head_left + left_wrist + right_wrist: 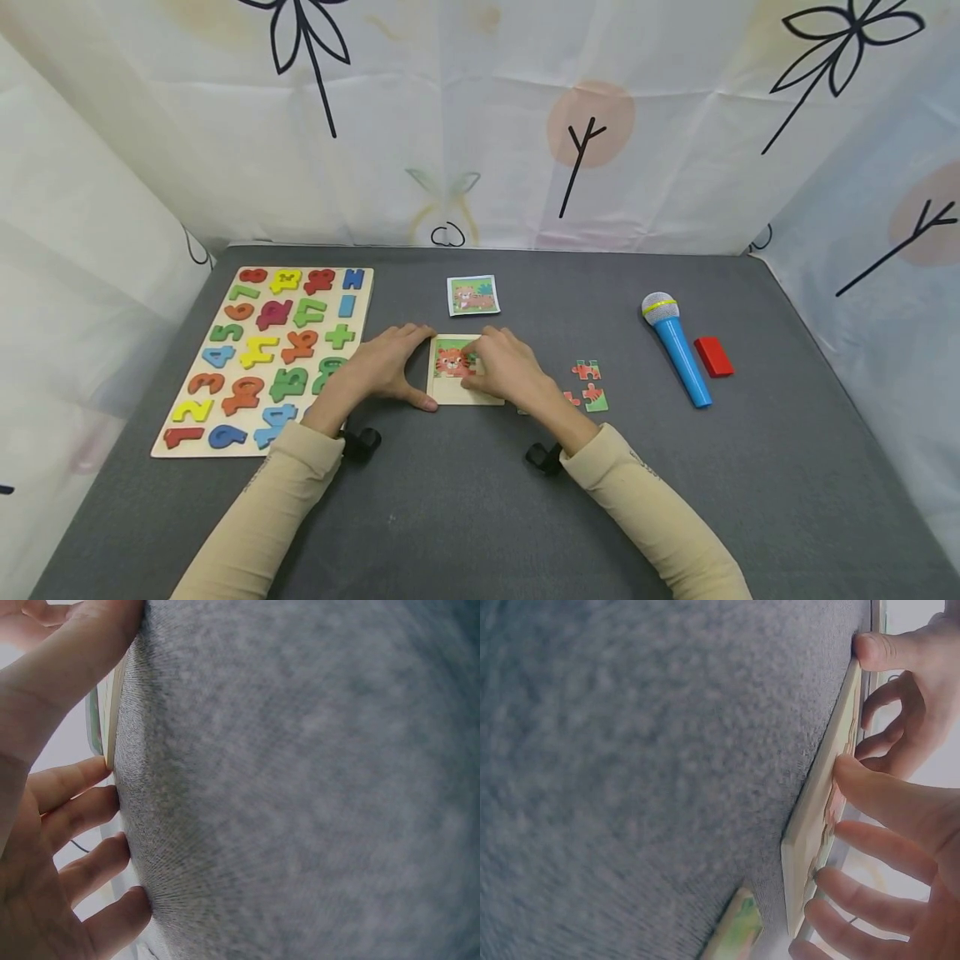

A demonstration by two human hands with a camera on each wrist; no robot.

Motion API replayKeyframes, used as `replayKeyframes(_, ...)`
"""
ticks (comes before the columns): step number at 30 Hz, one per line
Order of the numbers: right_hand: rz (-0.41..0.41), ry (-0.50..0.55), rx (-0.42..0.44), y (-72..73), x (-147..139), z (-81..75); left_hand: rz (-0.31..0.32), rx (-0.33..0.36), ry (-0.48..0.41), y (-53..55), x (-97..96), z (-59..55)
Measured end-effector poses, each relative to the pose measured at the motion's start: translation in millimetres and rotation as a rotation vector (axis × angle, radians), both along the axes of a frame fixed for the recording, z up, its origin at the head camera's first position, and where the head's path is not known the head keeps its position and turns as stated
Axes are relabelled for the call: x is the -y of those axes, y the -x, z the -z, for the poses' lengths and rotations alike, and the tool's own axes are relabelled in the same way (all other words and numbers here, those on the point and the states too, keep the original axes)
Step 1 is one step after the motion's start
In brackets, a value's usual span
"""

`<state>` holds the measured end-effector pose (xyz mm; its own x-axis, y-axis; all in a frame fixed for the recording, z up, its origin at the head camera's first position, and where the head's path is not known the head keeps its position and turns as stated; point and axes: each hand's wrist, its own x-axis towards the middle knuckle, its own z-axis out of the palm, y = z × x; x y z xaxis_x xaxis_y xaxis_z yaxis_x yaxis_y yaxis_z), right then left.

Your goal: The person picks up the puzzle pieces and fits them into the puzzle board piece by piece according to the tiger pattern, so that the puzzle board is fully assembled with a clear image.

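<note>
A small wooden jigsaw tray (463,395) lies flat on the table, part filled with a tiger picture (452,362). My left hand (392,364) holds the tray's left side, thumb near the front corner and index finger near the back one. In the left wrist view its other fingertips (139,900) rest on the grey cloth. Over the tray's right half, my right hand (512,371) pinches a jigsaw piece between thumb and index finger, at the picture's surface. The hand mostly hides that piece. Loose jigsaw pieces (596,399) lie right of the right hand.
A wooden number board (247,362) with coloured numerals lies on the left. Behind the tray is a small picture card (473,295). A blue toy microphone (682,350) and a red block (714,357) lie on the right. White printed cloth surrounds the table.
</note>
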<state>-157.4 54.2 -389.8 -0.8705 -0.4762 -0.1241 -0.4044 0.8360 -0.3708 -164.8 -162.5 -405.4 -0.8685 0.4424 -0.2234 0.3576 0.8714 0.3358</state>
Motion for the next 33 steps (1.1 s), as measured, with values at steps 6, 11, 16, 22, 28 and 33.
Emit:
replayKeyframes(6, -0.004, -0.001, 0.016, 0.2, 0, 0.2, 0.005, -0.001, 0.0, -0.1, 0.4, 0.2)
replayKeyframes(11, -0.004, -0.003, 0.0, -0.6, -1, 0.1, 0.006, -0.002, 0.0, 0.3, 0.7, 0.5)
replayKeyframes(16, 0.002, -0.011, -0.005, -0.4, -1, 1.0, 0.008, -0.004, 0.0, 0.7, 0.9, 2.0)
replayKeyframes(22, -0.011, -0.01, -0.017, -0.5, -6, -2.0, 0.004, 0.005, 0.002, 1.0, 0.7, 1.4)
replayKeyframes(28, 0.02, -0.028, -0.042, -1.1, -25, -9.5, 0.0, 0.002, 0.015, 0.9, 0.1, 2.3)
replayKeyframes(33, 0.038, -0.055, -0.077, -3.6, -49, -10.0, -0.004, 0.0, 0.014, 0.1, 0.2, 2.2)
